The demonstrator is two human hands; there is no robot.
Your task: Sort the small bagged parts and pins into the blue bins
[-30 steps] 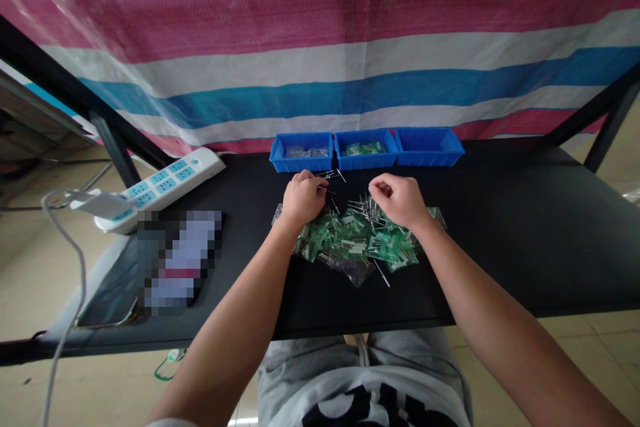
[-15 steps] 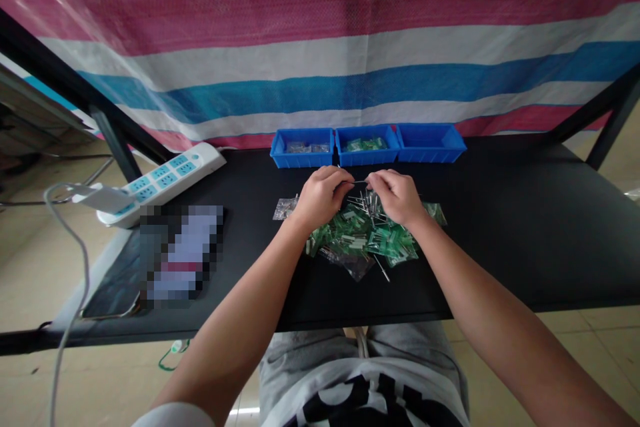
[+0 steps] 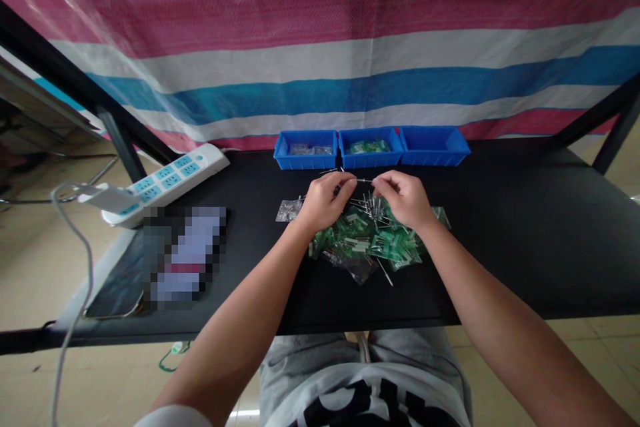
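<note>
My left hand [image 3: 327, 200] and my right hand [image 3: 404, 199] meet over the pile, both closed in a pinch. Between their fingertips stretches a thin silver metal pin [image 3: 365, 181], shaped like a blind rivet. Other thin pins [image 3: 327, 171] show just beyond my left fingers; whether that hand holds them I cannot tell. Loose pins [image 3: 373, 207] lie heaped below and between the hands. Around them are small green-tinted plastic bags [image 3: 395, 247] with pins inside. One single pin [image 3: 385, 272] lies at the pile's near side, by a clear bag [image 3: 357, 268].
Three blue bins stand in a row behind: the left bin [image 3: 306, 161] holds clear packets, the middle bin [image 3: 370, 160] green ones, the right bin [image 3: 435, 157] shows nothing inside. On the left are a white power strip [image 3: 167, 180], its cable and a phone [image 3: 115, 287].
The hands stay pinched at the same place, with slightly more of the pin showing between them. More pins show beyond my left hand. The whole view has shifted slightly.
</note>
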